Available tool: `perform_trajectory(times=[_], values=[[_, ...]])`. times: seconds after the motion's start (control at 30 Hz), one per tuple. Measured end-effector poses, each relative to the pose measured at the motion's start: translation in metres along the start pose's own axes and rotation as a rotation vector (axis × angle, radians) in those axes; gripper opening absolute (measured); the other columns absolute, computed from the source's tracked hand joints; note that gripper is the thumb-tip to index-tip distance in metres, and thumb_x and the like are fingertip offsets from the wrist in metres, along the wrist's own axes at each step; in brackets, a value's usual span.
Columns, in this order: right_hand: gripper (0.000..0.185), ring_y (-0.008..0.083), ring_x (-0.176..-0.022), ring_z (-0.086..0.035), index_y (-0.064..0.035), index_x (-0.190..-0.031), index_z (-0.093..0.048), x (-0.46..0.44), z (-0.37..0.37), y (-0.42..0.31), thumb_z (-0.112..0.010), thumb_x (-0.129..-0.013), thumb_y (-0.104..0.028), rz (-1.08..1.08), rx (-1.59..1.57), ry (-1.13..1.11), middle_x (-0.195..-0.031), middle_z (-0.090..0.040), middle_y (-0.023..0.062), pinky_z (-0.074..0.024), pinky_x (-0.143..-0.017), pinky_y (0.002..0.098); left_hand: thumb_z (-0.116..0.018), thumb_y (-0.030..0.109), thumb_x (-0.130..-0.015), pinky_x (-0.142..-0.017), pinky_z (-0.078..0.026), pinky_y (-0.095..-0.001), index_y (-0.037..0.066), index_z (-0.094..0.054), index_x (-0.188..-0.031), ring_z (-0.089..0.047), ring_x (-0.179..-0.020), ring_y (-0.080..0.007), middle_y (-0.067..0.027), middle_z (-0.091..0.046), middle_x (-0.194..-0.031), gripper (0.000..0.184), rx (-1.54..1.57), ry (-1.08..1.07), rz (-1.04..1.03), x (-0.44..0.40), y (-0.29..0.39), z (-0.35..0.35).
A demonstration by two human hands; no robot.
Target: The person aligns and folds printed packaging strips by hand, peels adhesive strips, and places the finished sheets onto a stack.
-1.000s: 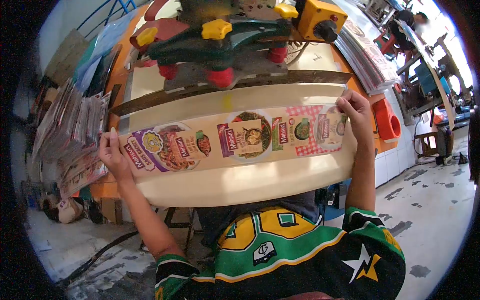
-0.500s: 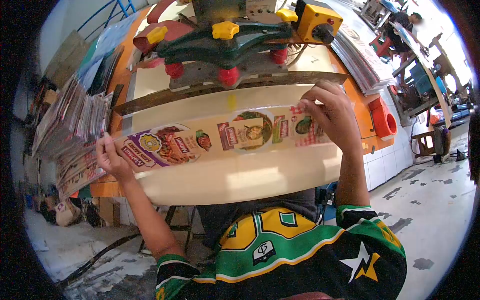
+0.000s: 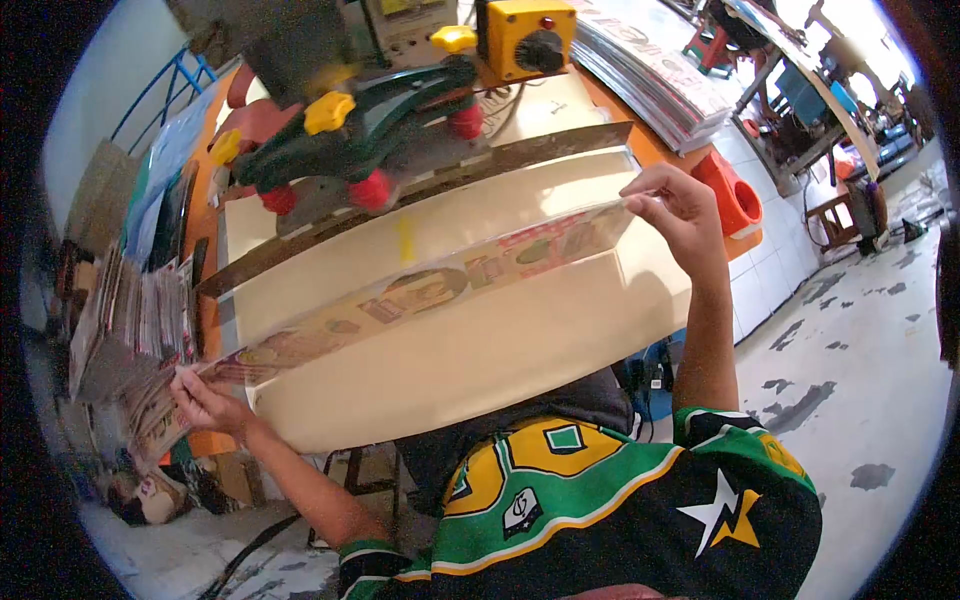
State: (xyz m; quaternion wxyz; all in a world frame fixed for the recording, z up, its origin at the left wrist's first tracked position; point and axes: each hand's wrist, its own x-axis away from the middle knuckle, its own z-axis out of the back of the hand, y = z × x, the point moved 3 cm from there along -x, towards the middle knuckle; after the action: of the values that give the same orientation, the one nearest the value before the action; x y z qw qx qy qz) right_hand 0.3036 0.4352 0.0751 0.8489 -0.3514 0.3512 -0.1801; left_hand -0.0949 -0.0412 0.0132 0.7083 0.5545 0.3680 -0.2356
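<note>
At the orange worktop (image 3: 650, 145), the left hand (image 3: 207, 403) and right hand (image 3: 683, 212) pinch a printed strip (image 3: 430, 290) by its ends, seemingly positioning it; the next move calls for even tension.

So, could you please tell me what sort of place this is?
Probably a workshop or small factory: a machine with yellow knobs and a yellow control box stands at the orange bench, a stack of printed sheets lies to the right, and the floor looks worn and patchy.
</note>
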Motion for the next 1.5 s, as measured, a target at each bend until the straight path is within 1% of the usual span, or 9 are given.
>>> perform_trajectory(times=[0.07, 0.2, 0.27, 0.4, 0.63, 0.7, 0.83, 0.97, 1.5], values=[[0.011, 0.0097, -0.085, -0.061, -0.0007, -0.098, -0.068, 0.008, -0.001, 0.024, -0.071, -0.091, -0.009, -0.229, -0.477, 0.026, -0.091, -0.067, 0.0022, -0.0472, -0.078, 0.0252, -0.05, 0.02, -0.106, -0.074, -0.045, -0.0295, 0.0, -0.059, -0.09, -0.051, -0.078, -0.0147, -0.0049, -0.058, -0.083, 0.028, -0.036, 0.009, -0.018, 0.001, 0.005, 0.003], [0.022, 0.0077, -0.087, -0.06, 0.0008, -0.101, -0.066, 0.018, -0.032, 0.051, -0.069, -0.095, -0.02, -0.344, -0.553, -0.143, -0.093, -0.066, 0.0002, -0.0501, -0.08, 0.0259, -0.051, 0.022, -0.106, -0.071, -0.042, -0.0298, 0.0, -0.057, -0.085, -0.047, -0.076, -0.0134, -0.0034, -0.054, -0.08, 0.031, -0.232, -0.016, -0.158, -0.003, 0.02, 0.011], [0.023, 0.0067, -0.085, -0.06, 0.0006, -0.102, -0.066, 0.02, -0.041, 0.042, -0.068, -0.097, -0.022, -0.367, -0.583, -0.155, -0.092, -0.066, 0.0, -0.0497, -0.077, 0.0248, -0.053, 0.023, -0.105, -0.07, -0.041, -0.029, 0.001, -0.054, -0.084, -0.044, -0.075, -0.0123, -0.0018, -0.05, -0.079, 0.031, 0.147, -0.116, 0.287, -0.002, -0.004, 0.027], [0.025, 0.0046, -0.078, -0.057, -0.0014, -0.097, -0.064, 0.028, -0.06, 0.024, -0.066, -0.098, -0.026, -0.417, -0.602, -0.171, -0.085, -0.062, -0.0032, -0.0467, -0.07, 0.0227, -0.057, 0.023, -0.104, -0.073, -0.043, -0.0293, 0.001, -0.058, -0.089, -0.049, -0.079, -0.0131, -0.0023, -0.055, -0.085, 0.026, -0.255, -0.376, 0.371, -0.008, -0.005, 0.055], [0.029, 0.0042, -0.069, -0.047, -0.0027, -0.089, -0.062, 0.035, -0.088, 0.008, -0.067, -0.098, -0.029, -0.397, -0.592, -0.069, -0.075, -0.056, -0.0042, -0.0393, -0.061, 0.023, -0.061, 0.02, -0.1, -0.091, -0.049, -0.0352, -0.001, -0.066, -0.112, -0.063, -0.101, -0.0234, -0.0121, -0.067, -0.111, 0.025, -0.614, -0.264, 0.03, 0.013, 0.093, 0.003], [0.031, 0.0056, -0.066, -0.048, -0.0013, -0.087, -0.062, 0.035, -0.093, -0.005, -0.066, -0.097, -0.03, -0.42, -0.534, -0.091, -0.071, -0.055, -0.0032, -0.0399, -0.059, 0.0246, -0.061, 0.017, -0.098, -0.092, -0.048, -0.0371, 0.0, -0.067, -0.109, -0.064, -0.103, -0.0278, -0.0134, -0.068, -0.11, 0.021, -0.183, -0.354, 0.176, 0.032, 0.104, -0.028], [0.033, 0.0081, -0.062, -0.05, 0.0012, -0.087, -0.063, 0.039, -0.112, -0.008, -0.067, -0.096, -0.03, -0.369, -0.494, -0.11, -0.065, -0.057, 0.0028, -0.0414, -0.055, 0.028, -0.064, 0.01, -0.091, -0.093, -0.047, -0.0377, 0.001, -0.068, -0.109, -0.064, -0.101, -0.0293, -0.0141, -0.068, -0.105, 0.02, 0.005, -0.825, -0.102, 0.058, 0.194, -0.116], [0.031, 0.009, -0.06, -0.051, 0.0008, -0.088, -0.064, 0.045, -0.123, -0.009, -0.067, -0.095, -0.029, -0.359, -0.397, -0.194, -0.065, -0.058, 0.0056, -0.0427, -0.055, 0.0291, -0.066, 0.011, -0.09, -0.087, -0.049, -0.041, 0.001, -0.069, -0.104, -0.063, -0.096, -0.0349, -0.0166, -0.068, -0.102, 0.017, 0.159, -0.995, -0.219, 0.069, 0.238, -0.177], [0.027, 0.0087, -0.059, -0.052, -0.0002, -0.088, -0.065, 0.039, -0.119, -0.016, -0.069, -0.095, -0.026, -0.296, -0.415, -0.186, -0.065, -0.061, 0.0054, -0.0434, -0.054, 0.0282, -0.067, 0.013, -0.092, -0.078, -0.05, -0.035, -0.002, -0.069, -0.095, -0.067, -0.083, -0.0256, -0.0138, -0.068, -0.088, 0.016, 0.282, -1.167, -0.074, 0.086, 0.249, -0.223]])
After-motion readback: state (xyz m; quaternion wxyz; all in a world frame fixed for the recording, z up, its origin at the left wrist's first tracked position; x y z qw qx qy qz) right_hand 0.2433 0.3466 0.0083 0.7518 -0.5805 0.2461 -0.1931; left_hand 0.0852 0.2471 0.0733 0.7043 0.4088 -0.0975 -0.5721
